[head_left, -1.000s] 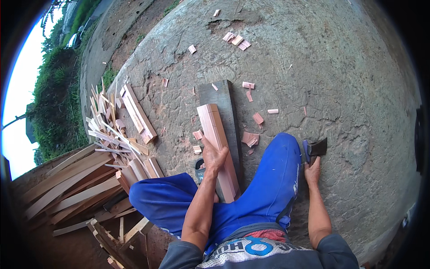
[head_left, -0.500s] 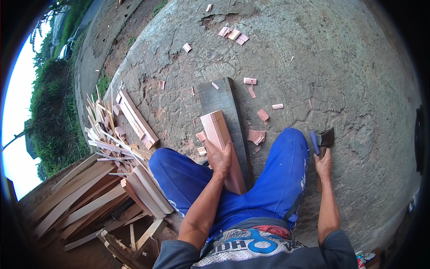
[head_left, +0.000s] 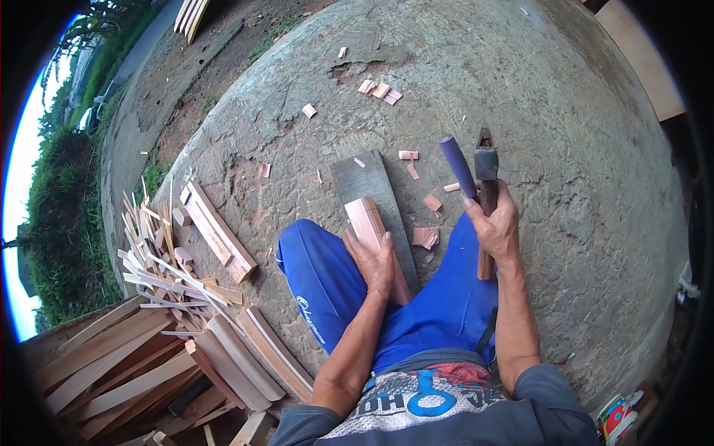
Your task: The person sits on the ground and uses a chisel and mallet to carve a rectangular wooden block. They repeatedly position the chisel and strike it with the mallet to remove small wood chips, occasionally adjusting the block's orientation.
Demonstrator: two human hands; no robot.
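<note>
The left grip (head_left: 374, 260) clasps a smooth, squared block (head_left: 363, 215), over the near part of a dark plank (head_left: 372, 177). The right grip (head_left: 497, 227) holds a wooden-handled hammer (head_left: 486, 165) (plus a rounded purple rod (head_left: 457, 165)).

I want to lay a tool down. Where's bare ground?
Largely bare: rough grey concrete from the right hand to the concrete's right edge. Narrower, with few small pinkish wood chips: between the notched pinkish timber and dark flat plank. Crowded: far left, with a heap of pale wood strips; more chips right of the plank.
</note>
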